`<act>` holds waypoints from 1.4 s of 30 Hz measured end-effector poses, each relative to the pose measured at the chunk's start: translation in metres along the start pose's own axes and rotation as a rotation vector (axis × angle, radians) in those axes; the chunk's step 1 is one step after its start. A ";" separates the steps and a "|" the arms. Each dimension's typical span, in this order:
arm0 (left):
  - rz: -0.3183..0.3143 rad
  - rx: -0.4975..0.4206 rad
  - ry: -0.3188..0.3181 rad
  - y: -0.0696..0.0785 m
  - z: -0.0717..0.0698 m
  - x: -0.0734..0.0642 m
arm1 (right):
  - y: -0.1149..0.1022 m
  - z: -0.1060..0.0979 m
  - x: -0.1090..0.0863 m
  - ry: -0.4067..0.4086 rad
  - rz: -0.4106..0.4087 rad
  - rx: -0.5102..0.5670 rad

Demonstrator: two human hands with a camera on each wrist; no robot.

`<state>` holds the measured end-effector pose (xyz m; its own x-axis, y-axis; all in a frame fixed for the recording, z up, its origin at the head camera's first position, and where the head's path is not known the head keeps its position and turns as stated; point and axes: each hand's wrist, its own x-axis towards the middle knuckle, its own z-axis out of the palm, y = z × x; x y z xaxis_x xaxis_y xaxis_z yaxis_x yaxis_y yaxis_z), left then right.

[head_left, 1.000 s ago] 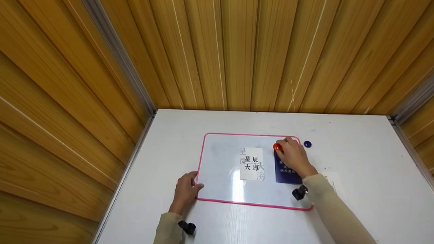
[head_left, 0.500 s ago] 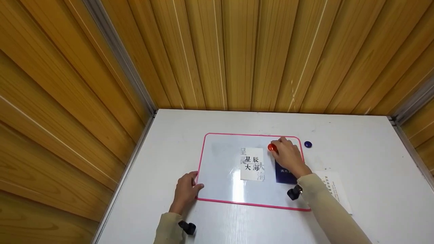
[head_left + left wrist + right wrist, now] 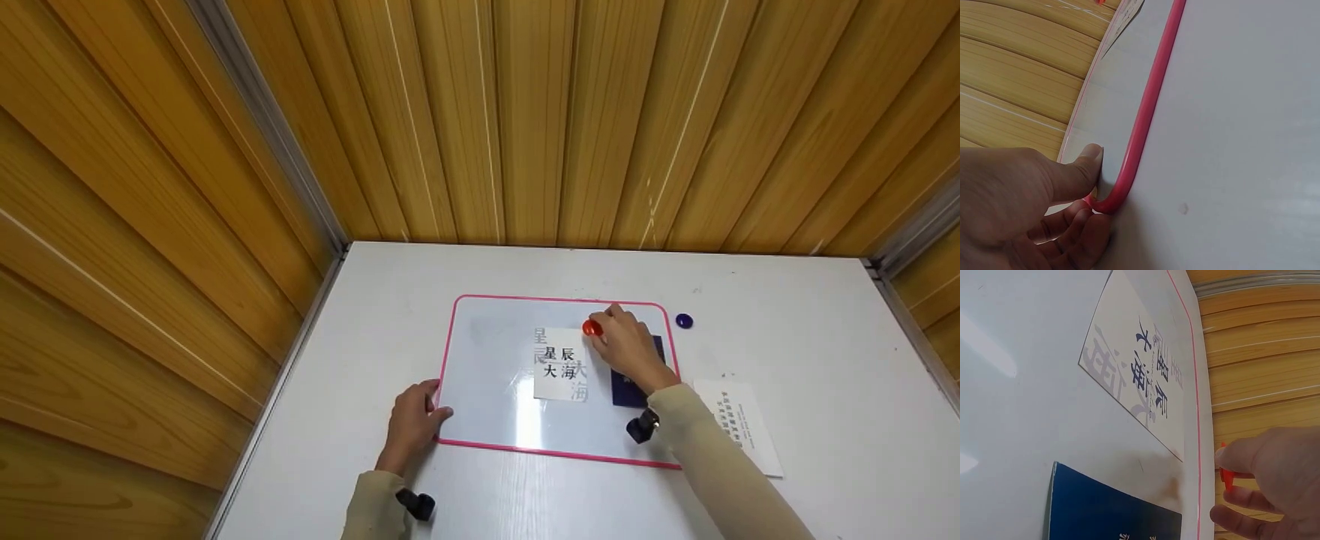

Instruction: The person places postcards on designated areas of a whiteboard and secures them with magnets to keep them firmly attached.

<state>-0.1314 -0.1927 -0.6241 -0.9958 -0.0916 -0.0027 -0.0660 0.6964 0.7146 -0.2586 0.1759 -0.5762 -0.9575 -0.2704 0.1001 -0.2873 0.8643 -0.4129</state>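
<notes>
My left hand (image 3: 411, 421) grips the near-left corner of a whiteboard (image 3: 487, 420) with a pink rim, lying on the white table. In the left wrist view the thumb rests on the board's face and the fingers curl at the rim's corner. My right hand (image 3: 630, 349) pinches a round red magnet (image 3: 590, 328) between thumb and fingertips. The magnet is at the upper right corner of a white card (image 3: 551, 382) with black and grey characters. In the right wrist view the red magnet (image 3: 1226, 477) looks raised off the board. A dark blue card (image 3: 1106, 506) lies on the board, partly under my right hand.
A dark blue round magnet (image 3: 684, 321) lies on the table (image 3: 817, 345) beyond the board's right rim. White printed cards (image 3: 754, 427) lie right of the board, partly covered by my right sleeve. Wood-panelled walls (image 3: 525, 120) close off the table's back and left.
My right hand has moved left with the red magnet, from the blue card's upper left corner to the white card's upper right corner. My left hand has kept its place.
</notes>
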 end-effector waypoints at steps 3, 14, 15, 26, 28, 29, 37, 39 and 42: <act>0.009 -0.001 0.000 0.000 0.000 0.000 | -0.003 0.001 0.001 -0.006 -0.002 0.005; 0.020 -0.003 -0.002 0.001 -0.002 0.000 | -0.007 0.006 0.004 0.006 -0.023 0.014; 0.028 0.002 0.000 0.001 -0.002 0.000 | -0.007 0.006 0.004 0.014 -0.030 0.006; 0.023 0.006 0.001 0.003 -0.003 -0.002 | -0.011 0.012 0.011 0.011 -0.055 0.006; 0.019 -0.002 -0.001 0.004 -0.004 -0.002 | -0.012 0.013 0.013 -0.002 -0.041 0.015; 0.022 -0.004 -0.001 0.004 -0.004 -0.002 | -0.012 0.014 0.013 -0.006 -0.037 0.019; 0.035 -0.016 -0.008 0.002 -0.004 -0.001 | -0.015 0.017 0.017 -0.033 -0.035 0.039; 0.034 -0.011 -0.009 0.002 -0.004 -0.001 | -0.017 0.018 0.019 -0.047 -0.030 0.044; 0.036 -0.006 -0.007 0.002 -0.004 0.000 | -0.018 0.018 0.021 -0.071 -0.019 0.047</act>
<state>-0.1309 -0.1940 -0.6202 -0.9979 -0.0613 0.0184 -0.0295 0.6947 0.7187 -0.2732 0.1464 -0.5830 -0.9473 -0.3173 0.0442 -0.3019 0.8383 -0.4540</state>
